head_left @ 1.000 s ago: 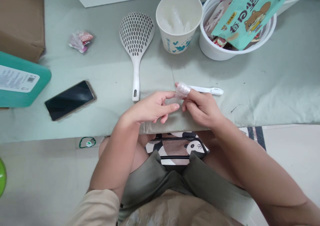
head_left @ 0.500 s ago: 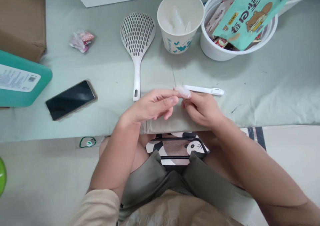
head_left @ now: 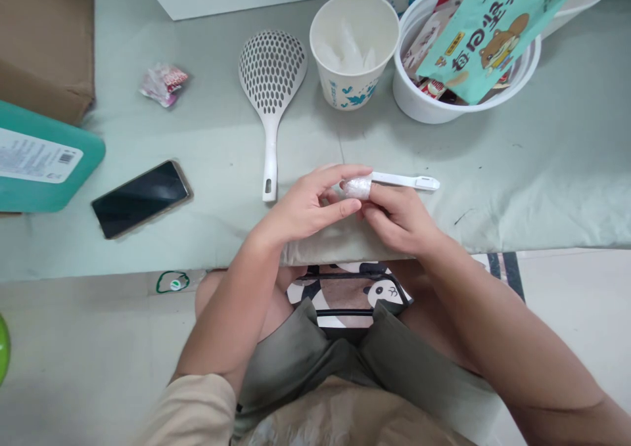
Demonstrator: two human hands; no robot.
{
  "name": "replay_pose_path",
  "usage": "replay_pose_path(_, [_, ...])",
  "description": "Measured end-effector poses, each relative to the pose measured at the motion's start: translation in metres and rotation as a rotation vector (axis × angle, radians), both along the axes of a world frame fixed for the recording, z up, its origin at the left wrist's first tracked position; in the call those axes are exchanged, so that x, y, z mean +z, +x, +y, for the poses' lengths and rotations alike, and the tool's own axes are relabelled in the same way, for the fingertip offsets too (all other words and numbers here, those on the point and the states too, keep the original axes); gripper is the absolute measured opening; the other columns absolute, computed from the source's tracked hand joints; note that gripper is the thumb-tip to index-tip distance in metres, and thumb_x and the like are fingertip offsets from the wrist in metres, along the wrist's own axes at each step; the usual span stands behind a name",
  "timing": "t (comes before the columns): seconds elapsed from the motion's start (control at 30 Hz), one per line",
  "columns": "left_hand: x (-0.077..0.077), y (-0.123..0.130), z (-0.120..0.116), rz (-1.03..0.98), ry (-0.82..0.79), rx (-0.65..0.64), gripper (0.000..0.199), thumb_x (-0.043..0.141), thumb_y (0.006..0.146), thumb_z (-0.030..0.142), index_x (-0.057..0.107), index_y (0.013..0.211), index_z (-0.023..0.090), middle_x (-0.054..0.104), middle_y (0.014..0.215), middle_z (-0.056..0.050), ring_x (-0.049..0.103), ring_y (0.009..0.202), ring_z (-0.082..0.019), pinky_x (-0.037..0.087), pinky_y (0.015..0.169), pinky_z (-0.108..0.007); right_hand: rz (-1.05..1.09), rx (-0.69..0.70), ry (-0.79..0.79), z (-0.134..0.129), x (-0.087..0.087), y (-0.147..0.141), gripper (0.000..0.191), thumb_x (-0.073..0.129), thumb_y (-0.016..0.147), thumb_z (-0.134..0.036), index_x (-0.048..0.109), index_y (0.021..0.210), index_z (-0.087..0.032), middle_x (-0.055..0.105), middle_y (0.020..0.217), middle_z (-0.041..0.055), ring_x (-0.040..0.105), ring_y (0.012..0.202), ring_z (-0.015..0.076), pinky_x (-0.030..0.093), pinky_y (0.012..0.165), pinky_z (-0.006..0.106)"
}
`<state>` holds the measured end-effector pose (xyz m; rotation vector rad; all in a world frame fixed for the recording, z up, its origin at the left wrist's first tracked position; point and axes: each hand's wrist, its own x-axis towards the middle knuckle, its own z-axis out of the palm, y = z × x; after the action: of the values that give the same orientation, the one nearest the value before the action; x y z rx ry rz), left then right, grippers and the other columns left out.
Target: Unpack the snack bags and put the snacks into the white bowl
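A crinkled, clear plastic finger cover (head_left: 357, 188) appears to sit around the end of my right index finger. My right hand (head_left: 401, 216) has that finger stretched to the left, the others curled beneath. Around the cover, my left hand (head_left: 315, 200) is open: its index finger stretches above and its thumb below, near the lower edge. Its other fingertips are partly hidden behind. Just beyond both hands lies a slim white plastic tool (head_left: 409, 180), its left end covered by fingers. A paper cup (head_left: 352, 85) holds several similar clear pieces.
A white slotted skimmer (head_left: 273, 78) lies left of the cup. Snack packets fill a white tub (head_left: 428, 110) at the back right. A phone (head_left: 142, 198), a crumpled wrapper (head_left: 162, 83), a green container (head_left: 49, 157) and a cardboard box (head_left: 46, 39) are on the left.
My left index finger has lifted off the plastic and now arches above it, with the thumb spread below. The plastic has gone from loose to a rounder sleeve shape. My right hand stays nearly still.
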<state>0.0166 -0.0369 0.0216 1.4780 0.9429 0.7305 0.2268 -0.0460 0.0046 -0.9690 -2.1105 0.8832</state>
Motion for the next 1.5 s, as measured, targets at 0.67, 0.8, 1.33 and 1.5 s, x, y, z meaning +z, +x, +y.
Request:
replay_pose_path(0.67, [-0.004, 0.003, -0.001, -0.049, -0.086, 0.141, 0.052, 0.085, 0.082, 0.053, 0.079, 0.120, 0.019, 0.076, 0.128, -0.013, 0.074, 0.112, -0.025, 0.061, 0.095, -0.034, 0.145, -0.286, -0.009, 0.000, 0.002, -0.002, 0.021, 0.065, 0.096, -0.041, 0.072, 0.102, -0.023, 0.070, 0.075, 0.0000, 0.061, 0.063, 0.0135, 0.049, 0.058, 0.027])
replay_pose_path(0.8, [-0.003, 0.006, 0.000, -0.084, -0.043, 0.194, 0.046, 0.088, 0.076, 0.055, 0.082, 0.102, 0.017, 0.076, 0.127, -0.013, 0.074, 0.109, -0.025, 0.061, 0.092, -0.034, 0.224, -0.235, 0.047, 0.002, 0.000, -0.006, 0.023, 0.068, 0.094, -0.041, 0.071, 0.109, -0.023, 0.076, 0.099, 0.0061, 0.070, 0.084, 0.0182, 0.057, 0.067, 0.030])
replay_pose_path(1.33, [-0.009, 0.027, -0.001, -0.333, -0.229, 0.413, 0.041, 0.098, 0.064, 0.047, 0.080, 0.086, 0.018, 0.076, 0.076, 0.000, 0.069, 0.069, -0.010, 0.059, 0.069, -0.021, 0.311, -0.328, -0.075, 0.002, -0.004, -0.016, 0.014, 0.074, 0.092, -0.033, 0.068, 0.095, -0.022, 0.069, 0.081, -0.0002, 0.064, 0.069, 0.0124, 0.051, 0.062, 0.026])
replay_pose_path(1.5, [-0.008, 0.026, 0.001, -0.400, -0.249, 0.479, 0.038, 0.096, 0.068, 0.048, 0.080, 0.086, 0.020, 0.077, 0.077, 0.001, 0.072, 0.069, -0.008, 0.059, 0.066, -0.017, 0.409, -0.397, -0.145, 0.002, -0.005, -0.019, 0.009, 0.074, 0.090, -0.029, 0.069, 0.091, -0.022, 0.072, 0.078, -0.0027, 0.064, 0.066, 0.0107, 0.052, 0.063, 0.025])
